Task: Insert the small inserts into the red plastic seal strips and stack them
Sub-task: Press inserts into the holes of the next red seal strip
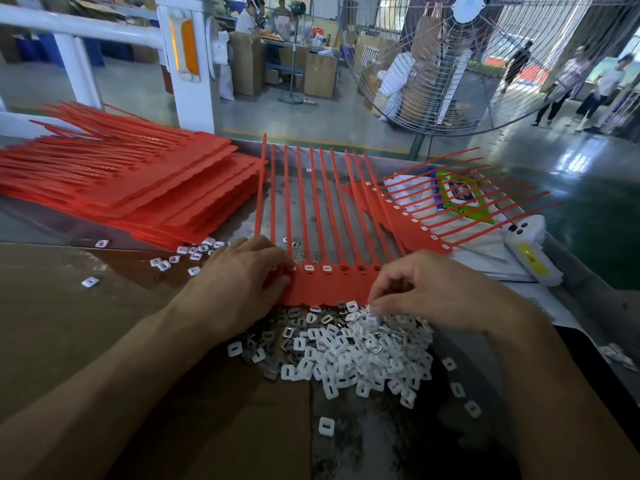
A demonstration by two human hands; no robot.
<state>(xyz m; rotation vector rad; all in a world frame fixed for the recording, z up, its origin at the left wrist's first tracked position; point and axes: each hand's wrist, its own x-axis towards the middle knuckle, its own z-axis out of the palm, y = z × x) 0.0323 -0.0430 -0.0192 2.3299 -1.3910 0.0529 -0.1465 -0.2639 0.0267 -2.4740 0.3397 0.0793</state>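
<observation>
A red seal strip sheet [325, 287] lies in front of me, its tails pointing away. Two of its sockets hold white inserts; the sockets to their right look dark. My left hand [239, 278] rests on the sheet's left end, fingers curled at the leftmost sockets. My right hand [426, 289] hovers over the pile of small white inserts [353, 355] just below the sheet, its fingertips pinching an insert at the top of the pile.
A tall stack of red strip sheets [131, 188] sits at the back left. Another sheet with inserts [415, 216] lies at the right over printed bags. Loose inserts [180, 258] scatter on the left. A white device [530, 251] lies at the right edge; a large fan [478, 57] stands behind.
</observation>
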